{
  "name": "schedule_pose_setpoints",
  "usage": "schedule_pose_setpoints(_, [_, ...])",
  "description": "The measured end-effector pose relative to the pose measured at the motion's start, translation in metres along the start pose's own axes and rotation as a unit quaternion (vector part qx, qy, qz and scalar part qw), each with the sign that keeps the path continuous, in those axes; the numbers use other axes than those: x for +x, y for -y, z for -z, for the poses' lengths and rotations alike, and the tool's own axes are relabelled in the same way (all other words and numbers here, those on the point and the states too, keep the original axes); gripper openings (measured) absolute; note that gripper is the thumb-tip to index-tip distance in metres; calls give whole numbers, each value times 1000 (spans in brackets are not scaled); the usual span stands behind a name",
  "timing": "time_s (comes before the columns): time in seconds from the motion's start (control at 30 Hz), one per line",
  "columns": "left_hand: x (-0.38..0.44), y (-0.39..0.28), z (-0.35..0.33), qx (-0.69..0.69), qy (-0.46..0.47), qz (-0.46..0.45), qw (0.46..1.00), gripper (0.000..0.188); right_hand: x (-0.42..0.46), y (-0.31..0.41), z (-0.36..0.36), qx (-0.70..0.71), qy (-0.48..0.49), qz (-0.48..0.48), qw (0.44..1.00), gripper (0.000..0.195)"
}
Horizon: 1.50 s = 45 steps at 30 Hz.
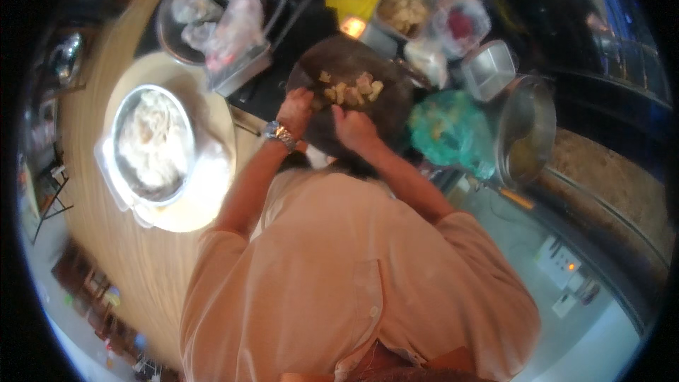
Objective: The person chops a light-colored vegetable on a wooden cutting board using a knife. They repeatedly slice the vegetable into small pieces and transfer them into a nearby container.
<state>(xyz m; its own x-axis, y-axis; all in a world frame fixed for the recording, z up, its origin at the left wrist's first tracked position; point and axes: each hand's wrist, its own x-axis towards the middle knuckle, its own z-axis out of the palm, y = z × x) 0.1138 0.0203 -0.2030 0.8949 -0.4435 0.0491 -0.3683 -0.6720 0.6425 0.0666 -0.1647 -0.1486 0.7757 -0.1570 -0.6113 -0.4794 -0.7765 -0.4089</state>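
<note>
On a round dark cutting board [390, 77] lie several small pale pieces of food [354, 90], perhaps cut meat. My left hand [295, 111], with a metal watch at the wrist, rests at the board's left edge, its fingers curled; whether it holds something is hidden by blur. Near the board's lower middle, just below the pieces, is my right hand [355, 127], curled with the thumb side towards them. A tool may be in it, but no blade or handle can be made out.
To the left stands a metal bowl [154, 143] of whitish food. A large basin [284, 5] with plastic bags is beyond it. Right of the board lie a green plastic bag [451, 127], a metal pot [525, 132] and an square metal container [489, 70]. A tub [406, 5] of pale pieces stands behind.
</note>
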Motion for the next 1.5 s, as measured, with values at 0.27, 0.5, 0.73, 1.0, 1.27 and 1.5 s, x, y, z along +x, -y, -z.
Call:
schedule_pose_setpoints(0.27, [-10, 6, 2, -61, -41, 54, 996, 45, 3, -9, 1, 55, -20, 4, 998, 76])
schedule_pose_setpoints(0.5, [-7, -6, 10, -81, -73, 66, 992, 40, -4, -14, 18, 76, -2, -8, 997, 76])
schedule_pose_setpoints(0.73, [-9, -6, 1, -48, -57, 70, 995, 33, -27, -6, 26, 6, 35, 25, 999, 81])
schedule_pose_setpoints(1.0, [-9, 0, -3, -30, -35, 65, 997, 31, -26, -5, 18, 35, 43, -17, 998, 82])
schedule_pose_setpoints(1.27, [-9, 22, -17, -34, -42, 41, 998, 31, -21, 7, 19, 11, 29, 11, 999, 79])
schedule_pose_setpoints(1.5, [-9, 16, -18, -26, -87, 12, 996, 32, -13, 18, 18, 1, 10, 18, 1000, 75])
